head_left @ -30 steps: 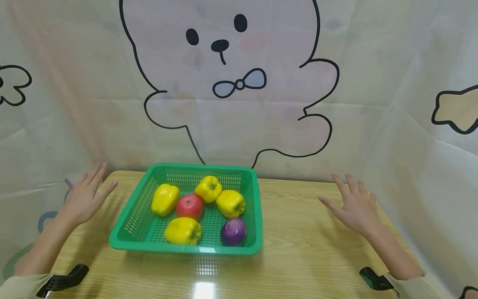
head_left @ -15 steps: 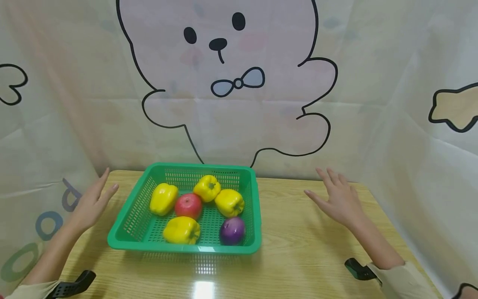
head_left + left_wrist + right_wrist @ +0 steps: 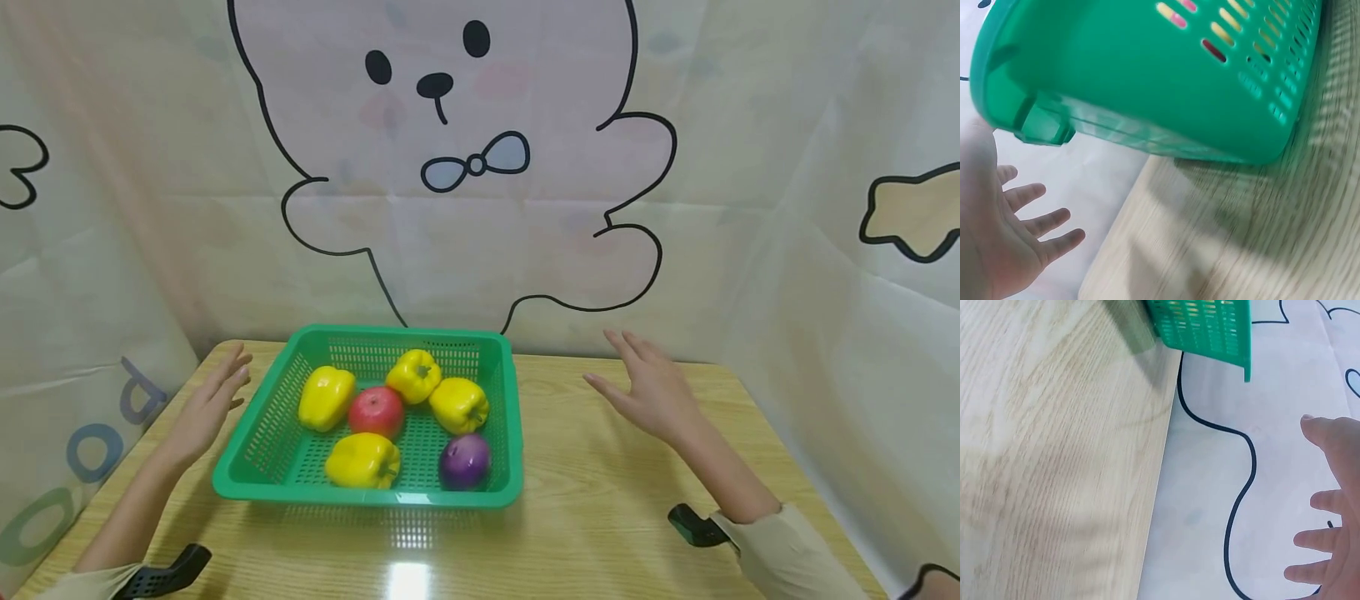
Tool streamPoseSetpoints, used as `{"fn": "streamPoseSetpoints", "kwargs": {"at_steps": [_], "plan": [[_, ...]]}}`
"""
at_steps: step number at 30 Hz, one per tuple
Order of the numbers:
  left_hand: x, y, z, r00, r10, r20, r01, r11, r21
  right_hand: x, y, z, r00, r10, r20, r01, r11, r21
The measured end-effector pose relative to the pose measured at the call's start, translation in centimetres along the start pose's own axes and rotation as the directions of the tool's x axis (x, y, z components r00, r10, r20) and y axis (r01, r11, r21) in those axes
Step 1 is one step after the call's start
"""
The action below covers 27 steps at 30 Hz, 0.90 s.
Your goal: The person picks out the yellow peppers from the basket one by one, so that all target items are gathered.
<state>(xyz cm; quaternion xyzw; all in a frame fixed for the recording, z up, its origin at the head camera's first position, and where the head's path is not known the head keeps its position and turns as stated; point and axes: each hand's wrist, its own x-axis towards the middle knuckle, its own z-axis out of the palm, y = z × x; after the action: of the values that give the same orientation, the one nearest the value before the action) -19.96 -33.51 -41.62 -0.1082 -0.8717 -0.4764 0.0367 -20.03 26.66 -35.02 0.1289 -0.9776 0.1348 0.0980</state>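
A green plastic basket [image 3: 367, 497] stands on the table, left of centre in the head view. Inside lie several yellow bell peppers [image 3: 363, 460], a red round fruit [image 3: 377, 412] and a shiny, round purple item [image 3: 465, 462] in the front right corner. Beside the basket's left wall is my left hand [image 3: 204, 417], fingers extended and holding nothing; in the left wrist view its thumb overlaps the rim, and I cannot tell whether they touch. My right hand [image 3: 658, 396] hovers over the table to the basket's right, well apart from it, its fingers spread and holding nothing.
The light wooden table [image 3: 592, 517] ends at the back against a hanging cloth [image 3: 555, 250] printed with a bear. More cloth hangs on the left and right sides. Each forearm carries a black wrist mount [image 3: 697, 527].
My right hand has moved left, toward the basket. My left hand has shifted right, closer to the basket's left side. The basket and its contents stay in place; the head view has shifted slightly.
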Motion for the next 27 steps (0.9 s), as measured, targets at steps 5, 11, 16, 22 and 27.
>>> {"fn": "streamPoseSetpoints", "kwargs": {"at_steps": [5, 11, 16, 22, 27], "plan": [[0.2, 0.0, 0.5, 1.000, -0.016, 0.019, 0.017, 0.998, -0.065, 0.7, -1.1, 0.2, 1.000, -0.020, -0.008, 0.020, 1.000, 0.016], [0.2, 0.2, 1.1, 0.994, -0.087, 0.072, 0.097, 0.982, -0.160, 1.5, -2.7, 0.3, 0.999, -0.032, -0.006, 0.032, 0.998, 0.050], [0.1, 0.4, 1.4, 0.985, -0.134, 0.108, 0.155, 0.963, -0.221, 2.1, -4.0, 0.4, 0.999, -0.043, 0.004, 0.043, 0.996, 0.083], [0.0, 0.6, 1.7, 0.977, -0.169, 0.132, 0.203, 0.930, -0.306, 2.7, -5.3, 0.7, 0.998, -0.058, 0.024, 0.055, 0.991, 0.118], [0.1, 0.7, 2.0, 0.971, -0.193, 0.142, 0.229, 0.919, -0.321, 3.2, -6.3, 0.8, 0.997, -0.064, 0.042, 0.058, 0.988, 0.143]]}}
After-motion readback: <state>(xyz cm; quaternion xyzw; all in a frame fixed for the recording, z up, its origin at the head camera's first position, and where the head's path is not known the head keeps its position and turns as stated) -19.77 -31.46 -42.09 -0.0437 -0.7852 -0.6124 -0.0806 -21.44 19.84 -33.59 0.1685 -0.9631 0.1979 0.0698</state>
